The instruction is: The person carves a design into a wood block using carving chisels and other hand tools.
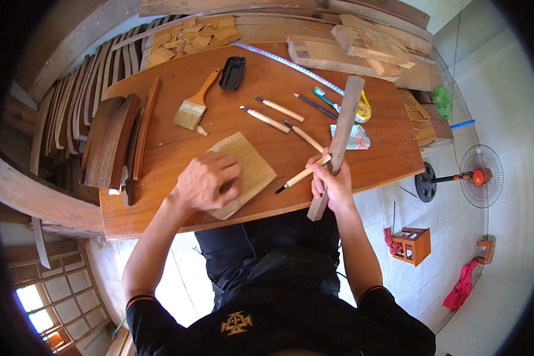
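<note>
My left hand rests on the left part of a square wooden board, its fingers curled; whether they pinch anything small is hidden. My right hand is closed around a long wooden bar, which slants up over the table's right part. The same hand also holds a chisel with a light wooden handle, its dark tip pointing down-left toward the board. More chisels lie beyond the board, one with its handle end close to my right hand.
On the wooden table are a brush, a black tray, a tape measure, a toothbrush, a pencil and dark wood pieces. Planks are stacked behind. A fan stands right.
</note>
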Available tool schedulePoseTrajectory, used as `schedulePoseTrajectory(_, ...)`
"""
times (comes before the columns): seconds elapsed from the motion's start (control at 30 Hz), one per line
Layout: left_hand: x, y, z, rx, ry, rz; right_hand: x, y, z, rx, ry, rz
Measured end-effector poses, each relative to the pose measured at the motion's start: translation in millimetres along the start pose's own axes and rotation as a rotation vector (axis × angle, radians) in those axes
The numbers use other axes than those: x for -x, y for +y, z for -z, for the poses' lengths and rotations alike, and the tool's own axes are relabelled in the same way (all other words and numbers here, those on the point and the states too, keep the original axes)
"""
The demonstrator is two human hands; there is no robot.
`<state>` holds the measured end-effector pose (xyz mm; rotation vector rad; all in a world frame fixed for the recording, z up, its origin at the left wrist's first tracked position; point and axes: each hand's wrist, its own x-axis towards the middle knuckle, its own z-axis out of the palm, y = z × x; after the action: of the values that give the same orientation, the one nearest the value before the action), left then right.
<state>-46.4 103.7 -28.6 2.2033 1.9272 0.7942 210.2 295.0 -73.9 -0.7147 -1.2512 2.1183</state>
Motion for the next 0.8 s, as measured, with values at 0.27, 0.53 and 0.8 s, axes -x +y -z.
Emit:
schedulePoseTrajectory(0.27,13,10,10,0.152,0.070,0.207,-1,-1,-2,0.005,0.001,0.030)
schedulePoseTrajectory(0.53,29,23,-5,0.223,0.306,0.470,-2,1,1,0.008,-0.030,0.049)
schedulePoseTrajectory(0.8,39,17,49,0.042,0.630,0.684,-2,1,3,-0.005,-0.047,0.054)
